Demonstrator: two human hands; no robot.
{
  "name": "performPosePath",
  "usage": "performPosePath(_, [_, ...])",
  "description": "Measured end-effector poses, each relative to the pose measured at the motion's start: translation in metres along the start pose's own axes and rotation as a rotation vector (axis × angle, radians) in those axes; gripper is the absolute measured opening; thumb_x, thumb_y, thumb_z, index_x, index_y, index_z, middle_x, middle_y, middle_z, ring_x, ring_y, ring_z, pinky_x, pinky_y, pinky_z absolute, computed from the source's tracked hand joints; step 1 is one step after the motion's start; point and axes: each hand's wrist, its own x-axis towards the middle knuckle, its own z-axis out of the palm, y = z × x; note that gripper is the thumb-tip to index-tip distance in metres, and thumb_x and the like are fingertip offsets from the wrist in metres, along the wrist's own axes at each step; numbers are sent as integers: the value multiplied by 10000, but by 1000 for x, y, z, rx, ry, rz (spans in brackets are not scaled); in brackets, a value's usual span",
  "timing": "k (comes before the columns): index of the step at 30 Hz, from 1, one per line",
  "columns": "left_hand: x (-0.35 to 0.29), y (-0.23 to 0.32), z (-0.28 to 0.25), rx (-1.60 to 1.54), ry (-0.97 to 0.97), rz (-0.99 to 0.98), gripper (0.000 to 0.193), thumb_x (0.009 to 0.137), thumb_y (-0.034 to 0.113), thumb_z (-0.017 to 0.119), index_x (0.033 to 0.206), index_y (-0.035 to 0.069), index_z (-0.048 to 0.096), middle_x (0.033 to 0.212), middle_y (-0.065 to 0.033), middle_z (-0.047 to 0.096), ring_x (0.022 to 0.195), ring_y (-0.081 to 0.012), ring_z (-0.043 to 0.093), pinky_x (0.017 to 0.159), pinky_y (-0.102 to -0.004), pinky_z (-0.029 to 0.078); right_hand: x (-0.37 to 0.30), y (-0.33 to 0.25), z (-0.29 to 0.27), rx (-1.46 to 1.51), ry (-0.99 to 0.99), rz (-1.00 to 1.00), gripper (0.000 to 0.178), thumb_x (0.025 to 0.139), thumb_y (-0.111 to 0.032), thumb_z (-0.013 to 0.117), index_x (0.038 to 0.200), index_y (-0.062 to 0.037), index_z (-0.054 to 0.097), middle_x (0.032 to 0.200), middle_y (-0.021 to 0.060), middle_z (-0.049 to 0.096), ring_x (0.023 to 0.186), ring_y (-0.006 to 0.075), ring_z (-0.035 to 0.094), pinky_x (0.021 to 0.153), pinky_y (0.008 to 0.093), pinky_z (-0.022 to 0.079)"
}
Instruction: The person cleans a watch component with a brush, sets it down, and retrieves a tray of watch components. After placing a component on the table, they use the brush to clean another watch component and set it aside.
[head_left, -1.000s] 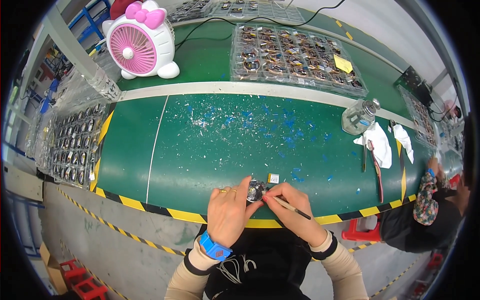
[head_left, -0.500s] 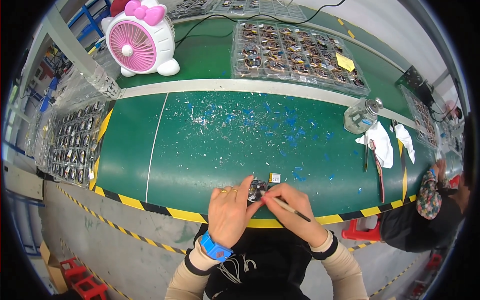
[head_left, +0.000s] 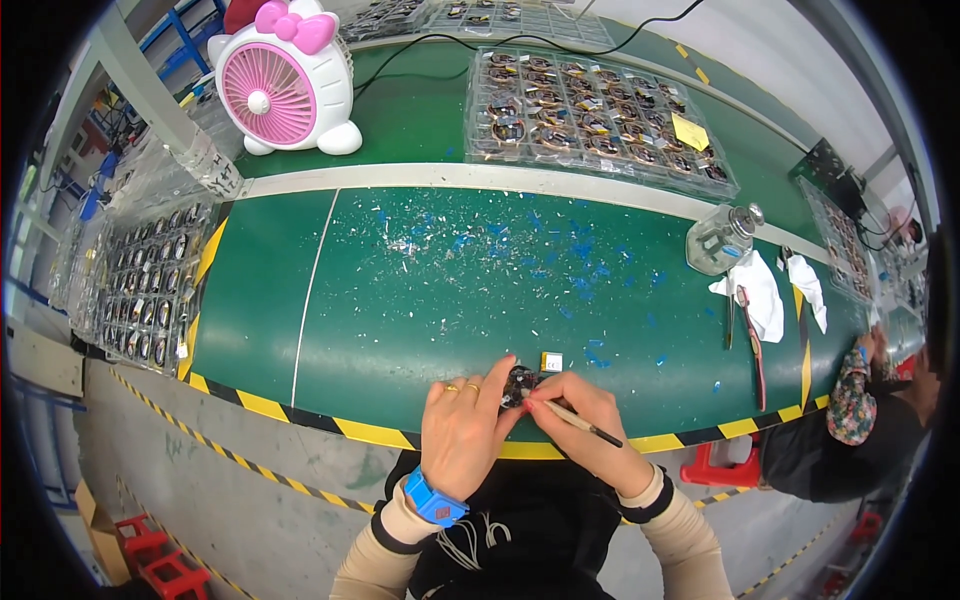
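Near the front edge of the green bench, my left hand grips a small round black electronic part between thumb and fingers. My right hand is closed on a slim pen-like tool with a pale shaft and a dark rear end. Its tip is at the part, hidden by my fingers, so I cannot tell what kind of tip it has. Just beyond the part lies a small silver and yellow battery, which seems attached to it.
White and blue scraps litter the bench. At right stand a glass jar, white tissue, tweezers and a red-handled tool. Trays of parts sit behind and at left, near a pink fan. A co-worker's sleeve is far right.
Both hands stay at the part, which has turned slightly and shifted a little to the right. The battery beside it has shifted slightly. The tool remains in my right hand.
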Motion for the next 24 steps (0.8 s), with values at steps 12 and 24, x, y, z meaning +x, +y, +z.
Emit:
performPosePath(12, [4,6,-2,-21,1,-2,580,714,84,740,1258,45,542,804,-78,555,724,-250,528,678,-366,390,1,-3,-1,17,31,20,89,875,-29,621,946,9,585,856,100,616,731,200,593,655,297,467])
performPosePath(24, [5,8,-3,9,-1,15,592,708,84,741,1264,47,541,791,-75,540,715,-250,524,673,-366,391,3,-3,-4,-8,-3,-68,97,865,-13,613,951,12,575,896,115,607,759,246,592,673,314,468])
